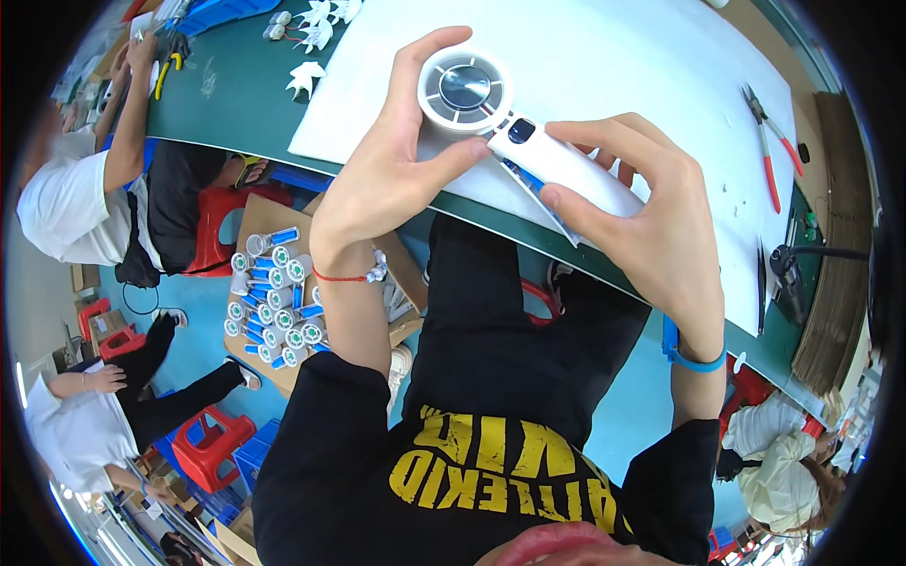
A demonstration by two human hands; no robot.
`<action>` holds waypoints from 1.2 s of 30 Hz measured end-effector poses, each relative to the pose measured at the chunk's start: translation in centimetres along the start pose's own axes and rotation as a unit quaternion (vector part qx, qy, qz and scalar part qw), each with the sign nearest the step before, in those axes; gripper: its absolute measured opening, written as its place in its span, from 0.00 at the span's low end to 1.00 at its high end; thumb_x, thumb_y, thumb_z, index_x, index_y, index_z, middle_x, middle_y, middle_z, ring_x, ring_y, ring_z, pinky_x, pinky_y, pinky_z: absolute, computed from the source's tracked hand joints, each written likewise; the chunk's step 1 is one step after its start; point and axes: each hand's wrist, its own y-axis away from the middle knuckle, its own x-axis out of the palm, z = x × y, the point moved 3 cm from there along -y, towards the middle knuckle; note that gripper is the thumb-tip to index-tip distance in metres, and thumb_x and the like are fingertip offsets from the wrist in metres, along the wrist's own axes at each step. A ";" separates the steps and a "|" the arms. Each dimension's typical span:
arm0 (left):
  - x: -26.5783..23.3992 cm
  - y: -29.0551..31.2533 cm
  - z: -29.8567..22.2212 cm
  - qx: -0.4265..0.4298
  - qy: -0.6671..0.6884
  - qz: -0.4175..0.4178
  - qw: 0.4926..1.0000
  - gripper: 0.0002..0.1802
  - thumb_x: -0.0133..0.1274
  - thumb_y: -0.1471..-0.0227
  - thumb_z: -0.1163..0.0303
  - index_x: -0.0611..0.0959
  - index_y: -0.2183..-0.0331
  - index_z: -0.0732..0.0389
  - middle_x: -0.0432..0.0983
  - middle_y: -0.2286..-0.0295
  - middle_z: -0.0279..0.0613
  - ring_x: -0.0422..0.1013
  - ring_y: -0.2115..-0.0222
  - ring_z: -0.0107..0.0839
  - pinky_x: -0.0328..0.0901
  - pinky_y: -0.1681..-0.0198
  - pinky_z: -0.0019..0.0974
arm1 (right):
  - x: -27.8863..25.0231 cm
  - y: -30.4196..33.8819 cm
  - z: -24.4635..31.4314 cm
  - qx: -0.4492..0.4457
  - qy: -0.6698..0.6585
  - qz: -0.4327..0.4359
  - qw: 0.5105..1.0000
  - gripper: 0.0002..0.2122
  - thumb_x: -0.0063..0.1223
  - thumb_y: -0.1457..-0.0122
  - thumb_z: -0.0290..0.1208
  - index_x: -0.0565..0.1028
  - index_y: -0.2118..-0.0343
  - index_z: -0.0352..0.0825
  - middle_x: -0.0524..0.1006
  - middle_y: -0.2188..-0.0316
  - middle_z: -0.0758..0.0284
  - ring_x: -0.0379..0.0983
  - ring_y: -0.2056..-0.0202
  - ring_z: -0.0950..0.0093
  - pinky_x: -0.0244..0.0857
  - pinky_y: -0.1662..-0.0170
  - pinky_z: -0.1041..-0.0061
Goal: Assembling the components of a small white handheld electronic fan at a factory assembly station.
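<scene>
A white handheld fan (559,162) is held between my two hands over the near edge of the table. Its round head has a shiny domed centre, and a small dark oval window sits at the neck. My left hand (392,165) curves around the head, thumb at the neck and index finger along the rim. My right hand (656,203) grips the handle from the right, fingers on the far side and thumb on the near side. Along the handle's near side a thin white cover piece (559,219) stands apart, and a blue part (525,175) shows in the gap.
Red-handled pliers (769,156) and a black corded tool (788,274) lie right on the white-covered table (613,57). White fan-blade pieces (305,79) sit at the far left. Below, a cardboard box (260,215) holds several fan bodies. Co-workers (71,208) sit left, near red stools (212,439).
</scene>
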 end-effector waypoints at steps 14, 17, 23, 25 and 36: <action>-0.2 0.1 0.0 0.002 0.002 0.037 0.999 0.49 0.65 0.58 0.73 0.54 0.39 0.55 0.66 0.52 0.48 0.65 0.49 0.38 0.61 0.46 0.38 | 2.5 1.2 0.4 -0.027 0.052 -0.082 0.995 0.17 0.67 0.56 0.28 0.79 0.60 0.37 0.76 0.68 0.64 0.73 0.70 0.72 0.67 0.69 0.76; 0.0 -0.1 -0.4 -0.015 -0.008 0.016 1.000 0.48 0.67 0.58 0.70 0.56 0.41 0.56 0.67 0.54 0.45 0.66 0.51 0.35 0.61 0.47 0.36 | 2.8 1.4 0.6 -0.067 0.075 -0.121 0.987 0.17 0.66 0.57 0.27 0.77 0.60 0.35 0.74 0.68 0.64 0.73 0.69 0.67 0.69 0.66 0.71; 0.4 0.2 0.0 -0.023 0.040 -0.049 0.998 0.43 0.66 0.58 0.71 0.61 0.44 0.59 0.66 0.54 0.42 0.66 0.52 0.31 0.63 0.49 0.32 | 3.8 1.8 0.5 -0.073 0.077 -0.145 0.984 0.18 0.65 0.56 0.27 0.75 0.60 0.38 0.72 0.68 0.66 0.73 0.69 0.68 0.68 0.68 0.72; 0.1 0.2 0.0 0.006 0.038 -0.059 0.998 0.42 0.66 0.59 0.74 0.61 0.45 0.61 0.64 0.51 0.44 0.65 0.51 0.31 0.62 0.48 0.32 | 3.7 1.8 0.6 -0.069 0.040 -0.140 0.987 0.18 0.65 0.56 0.27 0.75 0.59 0.38 0.72 0.67 0.66 0.73 0.69 0.67 0.68 0.68 0.72; 0.7 2.2 -2.8 0.259 0.002 -0.147 0.955 0.45 0.72 0.68 0.72 0.61 0.52 0.46 0.64 0.47 0.48 0.52 0.39 0.55 0.54 0.38 0.54 | 0.9 3.3 0.5 -0.018 -0.183 0.062 0.981 0.21 0.64 0.49 0.34 0.73 0.54 0.34 0.78 0.65 0.56 0.78 0.67 0.61 0.70 0.64 0.74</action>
